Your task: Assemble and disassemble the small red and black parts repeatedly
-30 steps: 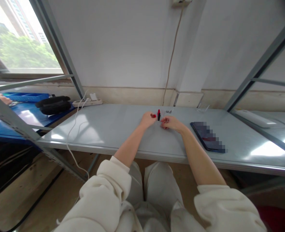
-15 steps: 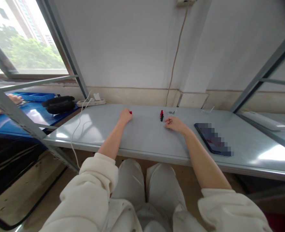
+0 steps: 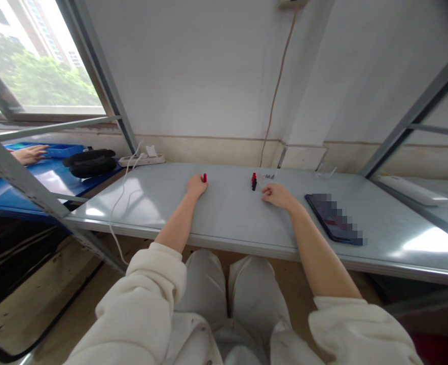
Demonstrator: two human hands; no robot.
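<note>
My left hand (image 3: 196,186) rests at the left-middle of the grey table (image 3: 224,213), its fingers closed round a small red cylindrical piece (image 3: 204,178) that stands up past the fingertips. To the right, my right hand (image 3: 276,196) is held low over the tabletop with its fingers curled together. Whatever they pinch, if anything, is too small to make out. Just beyond it lies a clear plastic bag or tray (image 3: 262,178) with several small metallic pieces (image 3: 270,177). Beside that sit small red pieces (image 3: 253,176) and black pieces (image 3: 254,185) in a tight group.
A dark phone (image 3: 328,218), partly pixelated, lies right of my right arm. A white power strip (image 3: 142,160) with a cable is at the back left. On the blue table (image 3: 52,177) are a black case (image 3: 89,163) and another person's hand (image 3: 31,154). Metal frame posts flank the table.
More of the red piece now shows at my left fingertips. My right hand has shifted slightly right. The other person's hand has moved right over the blue tray.
</note>
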